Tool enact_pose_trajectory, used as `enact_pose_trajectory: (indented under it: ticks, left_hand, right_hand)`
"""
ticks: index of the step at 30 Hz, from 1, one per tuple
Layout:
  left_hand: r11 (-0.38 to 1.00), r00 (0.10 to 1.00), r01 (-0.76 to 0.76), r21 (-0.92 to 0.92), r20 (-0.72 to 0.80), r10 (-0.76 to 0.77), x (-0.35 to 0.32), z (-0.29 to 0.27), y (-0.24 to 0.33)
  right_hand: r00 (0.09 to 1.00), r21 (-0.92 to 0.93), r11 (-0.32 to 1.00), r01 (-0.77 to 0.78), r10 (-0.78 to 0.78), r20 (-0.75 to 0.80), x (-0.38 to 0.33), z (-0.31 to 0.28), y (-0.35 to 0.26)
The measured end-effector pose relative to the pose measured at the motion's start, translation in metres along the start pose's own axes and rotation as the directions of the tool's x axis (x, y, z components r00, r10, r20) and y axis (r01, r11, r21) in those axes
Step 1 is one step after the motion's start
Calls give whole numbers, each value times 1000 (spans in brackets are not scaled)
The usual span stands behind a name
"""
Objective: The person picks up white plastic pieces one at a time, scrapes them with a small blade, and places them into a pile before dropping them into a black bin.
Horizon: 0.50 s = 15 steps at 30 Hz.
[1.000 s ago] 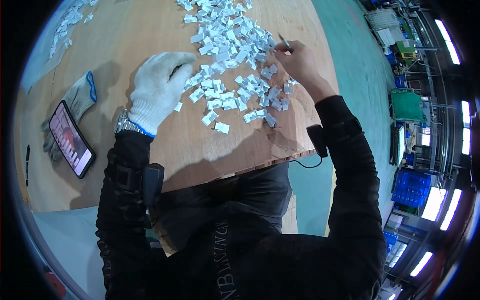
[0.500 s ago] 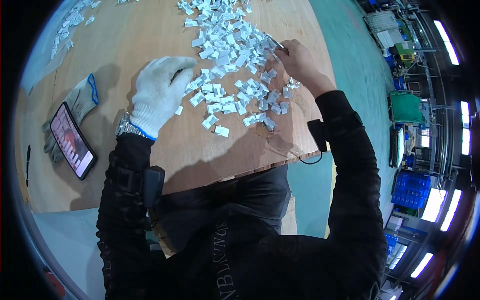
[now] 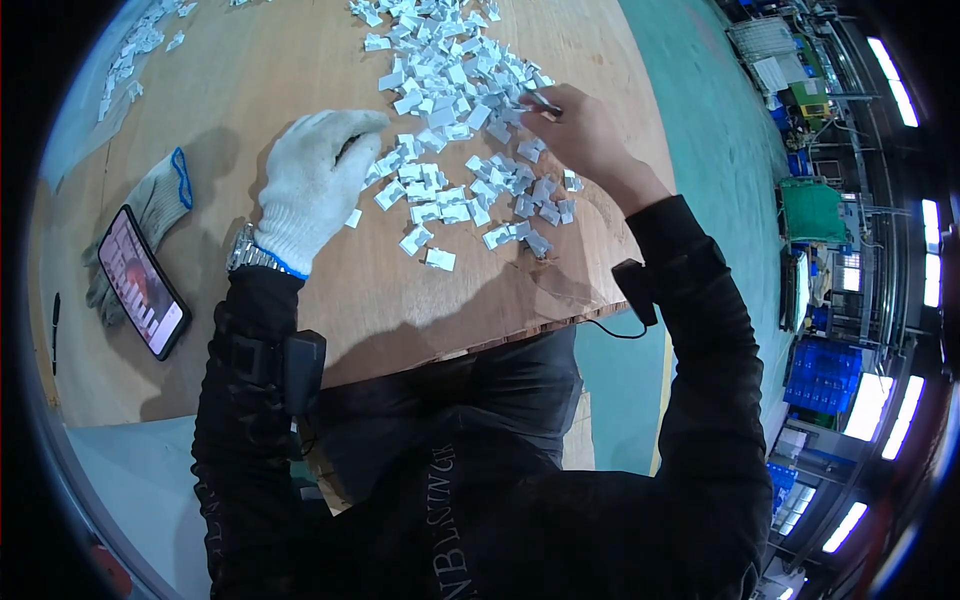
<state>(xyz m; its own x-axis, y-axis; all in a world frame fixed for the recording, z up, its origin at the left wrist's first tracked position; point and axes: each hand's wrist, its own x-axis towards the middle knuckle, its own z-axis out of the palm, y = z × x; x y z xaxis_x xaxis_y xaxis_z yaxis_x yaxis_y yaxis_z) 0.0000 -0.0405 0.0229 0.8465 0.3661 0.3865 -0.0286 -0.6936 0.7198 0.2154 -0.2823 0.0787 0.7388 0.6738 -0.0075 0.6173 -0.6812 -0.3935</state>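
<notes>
Many small white angular pieces (image 3: 457, 75) lie in a long heap on the wooden table (image 3: 400, 300). At the heap's right edge, my bare right hand (image 3: 575, 130) is closed around a slim metallic tool (image 3: 541, 102). Most of that tool is hidden in the fingers, so its kind does not show. My left hand (image 3: 318, 170), in a white knit glove, rests left of the heap with its fingers curled. A dark gap shows beside its thumb; whatever it may hold is hidden. Loose white pieces (image 3: 425, 195) are scattered between the hands.
A phone with a lit screen (image 3: 145, 285) lies on a grey glove with a blue cuff (image 3: 172, 190) at the left. Beyond them is a pen (image 3: 56, 330). More white pieces (image 3: 130, 55) lie at the far left. The table's rough front edge (image 3: 480, 343) is near my lap.
My right hand has moved slightly left and nearer, bringing the tool further over the heap. A small cluster of pieces beside that hand has shifted. My left hand is nearly still.
</notes>
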Motion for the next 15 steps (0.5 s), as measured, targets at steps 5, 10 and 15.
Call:
enact_pose_trajectory:
  ticks: [5,10,15]
  left_hand:
    - [1000,1000,15,-11,-5,-15,1,1,0]
    - [1000,1000,0,12,-8,0,2,-1,1]
    - [1000,1000,4,7,-15,-4,1,-1,-1]
  right_hand:
    - [994,-63,995,77,-81,-67,29,15,9]
    - [1000,-183,983,23,-22,7,34,3,18]
    - [998,-29,998,-51,50,-45,36,-8,24]
